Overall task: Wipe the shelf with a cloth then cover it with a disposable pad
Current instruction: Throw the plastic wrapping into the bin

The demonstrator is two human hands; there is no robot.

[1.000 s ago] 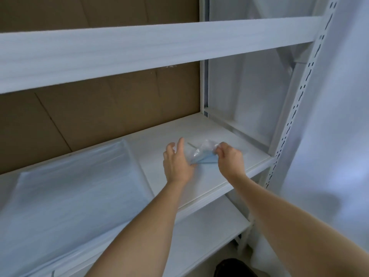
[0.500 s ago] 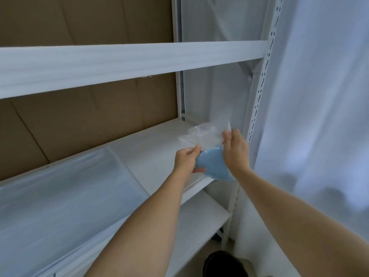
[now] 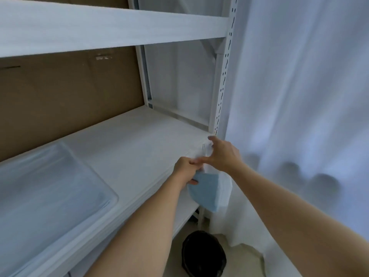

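Note:
A folded blue disposable pad [image 3: 206,191] in a clear plastic wrapper hangs in front of the white shelf [image 3: 139,142], just off its right front corner. My left hand [image 3: 184,170] grips the wrapper's upper left edge. My right hand [image 3: 222,153] pinches the top of the wrapper beside it, thumb and fingers close to the left hand. The shelf's right half is bare white board. No cloth shows in view.
A spread translucent pad [image 3: 46,188] covers the shelf's left half. Brown cardboard [image 3: 69,92] backs the shelf, and another shelf board [image 3: 109,27] runs above. A perforated white upright [image 3: 223,76] and a white curtain [image 3: 299,96] stand at the right. A black bin [image 3: 203,254] sits on the floor below.
Both hands lifted the wrapped pad off the shelf and drew it to the front right corner. It now hangs lower, with my hands close together at the wrapper's top.

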